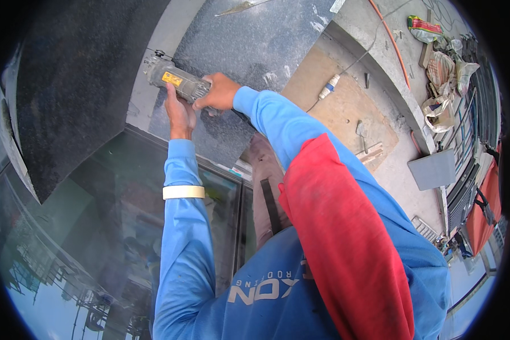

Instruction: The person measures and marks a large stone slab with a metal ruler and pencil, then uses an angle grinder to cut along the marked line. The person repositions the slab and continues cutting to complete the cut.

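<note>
A dusty grey angle grinder [188, 85] with a yellow label on its body is held in both hands. My right hand [222, 92] wraps round its rear end. Against the side of the body lies my left hand [180, 116], its thumb up by the label, its other fingers mostly hidden. The grinder's head points left, over a pale strip [143, 85] beside a dark speckled slab [238, 45]. What the head touches I cannot make out. A dark cord runs down behind my right wrist.
At left rises a dark panel [79, 85] above reflective glass [107, 198]. A plywood sheet [345, 107] lies at right with a cable connector [329, 86] on it. Further right are an orange hose [392, 42], bags [441, 71] and a grey square tile [432, 169].
</note>
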`<action>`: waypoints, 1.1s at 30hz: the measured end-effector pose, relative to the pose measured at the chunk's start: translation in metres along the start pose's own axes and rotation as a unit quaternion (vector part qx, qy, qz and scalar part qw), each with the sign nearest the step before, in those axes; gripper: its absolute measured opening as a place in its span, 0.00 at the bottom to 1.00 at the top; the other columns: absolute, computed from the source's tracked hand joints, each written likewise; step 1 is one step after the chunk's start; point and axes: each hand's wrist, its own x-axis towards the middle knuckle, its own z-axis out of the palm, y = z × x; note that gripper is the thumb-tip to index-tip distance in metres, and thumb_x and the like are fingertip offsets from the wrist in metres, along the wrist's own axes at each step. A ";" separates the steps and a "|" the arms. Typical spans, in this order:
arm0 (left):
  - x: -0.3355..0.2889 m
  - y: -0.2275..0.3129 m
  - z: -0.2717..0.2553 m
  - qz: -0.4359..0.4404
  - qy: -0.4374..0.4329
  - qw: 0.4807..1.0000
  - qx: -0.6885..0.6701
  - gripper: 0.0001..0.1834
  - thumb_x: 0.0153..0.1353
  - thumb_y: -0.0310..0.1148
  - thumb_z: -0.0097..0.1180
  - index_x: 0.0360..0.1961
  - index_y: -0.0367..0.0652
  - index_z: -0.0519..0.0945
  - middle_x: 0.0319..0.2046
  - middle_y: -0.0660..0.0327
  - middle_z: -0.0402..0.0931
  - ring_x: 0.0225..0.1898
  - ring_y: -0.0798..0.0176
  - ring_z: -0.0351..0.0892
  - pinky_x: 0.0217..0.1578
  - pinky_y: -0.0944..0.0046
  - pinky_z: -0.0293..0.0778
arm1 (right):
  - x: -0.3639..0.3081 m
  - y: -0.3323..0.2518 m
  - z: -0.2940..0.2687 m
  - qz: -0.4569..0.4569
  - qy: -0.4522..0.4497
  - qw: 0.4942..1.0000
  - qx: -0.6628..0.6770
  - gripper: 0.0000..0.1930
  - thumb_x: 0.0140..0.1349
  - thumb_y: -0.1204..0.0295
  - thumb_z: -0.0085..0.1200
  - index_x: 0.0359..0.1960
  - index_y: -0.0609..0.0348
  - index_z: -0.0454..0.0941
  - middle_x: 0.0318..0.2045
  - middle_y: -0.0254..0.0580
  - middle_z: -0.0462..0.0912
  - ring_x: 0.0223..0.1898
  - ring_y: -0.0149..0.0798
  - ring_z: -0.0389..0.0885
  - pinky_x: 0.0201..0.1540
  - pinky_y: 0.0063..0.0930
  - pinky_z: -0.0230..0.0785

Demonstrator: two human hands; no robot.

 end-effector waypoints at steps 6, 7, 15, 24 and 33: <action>-0.002 0.001 0.002 0.002 -0.005 1.000 0.001 0.33 0.80 0.54 0.38 0.67 0.32 0.66 0.60 0.50 0.73 0.62 0.55 0.74 0.64 0.52 0.69 | 0.000 -0.002 -0.002 0.010 -0.011 1.000 0.008 0.26 0.49 0.67 0.73 0.48 0.69 0.82 0.32 0.48 0.87 0.26 0.38 0.87 0.26 0.31 0.80; -0.002 0.001 0.002 0.003 -0.002 1.000 0.003 0.33 0.80 0.54 0.38 0.67 0.32 0.66 0.60 0.50 0.73 0.61 0.55 0.74 0.64 0.52 0.69 | -0.001 -0.003 -0.003 0.016 -0.013 1.000 0.009 0.26 0.49 0.66 0.74 0.47 0.69 0.82 0.33 0.51 0.87 0.28 0.40 0.88 0.28 0.32 0.82; 0.000 0.001 0.001 -0.009 0.001 1.000 -0.001 0.33 0.80 0.55 0.37 0.66 0.32 0.67 0.59 0.50 0.74 0.61 0.55 0.74 0.63 0.52 0.69 | -0.006 -0.011 -0.001 0.025 -0.005 1.000 -0.001 0.24 0.50 0.66 0.73 0.46 0.69 0.82 0.32 0.51 0.88 0.28 0.39 0.88 0.29 0.32 0.83; -0.002 0.002 0.003 -0.013 0.012 1.000 0.007 0.34 0.80 0.55 0.39 0.66 0.32 0.67 0.59 0.50 0.74 0.61 0.55 0.74 0.63 0.51 0.69 | -0.003 -0.006 -0.002 0.032 0.005 0.999 -0.018 0.30 0.48 0.63 0.75 0.49 0.72 0.81 0.38 0.56 0.87 0.34 0.45 0.89 0.30 0.35 0.84; -0.004 -0.001 0.000 -0.021 0.015 1.000 0.009 0.34 0.79 0.55 0.41 0.67 0.32 0.67 0.60 0.51 0.73 0.60 0.55 0.75 0.62 0.52 0.69 | -0.011 -0.005 -0.005 0.036 -0.019 0.999 -0.002 0.29 0.49 0.63 0.75 0.49 0.71 0.81 0.39 0.56 0.87 0.35 0.45 0.90 0.32 0.34 0.85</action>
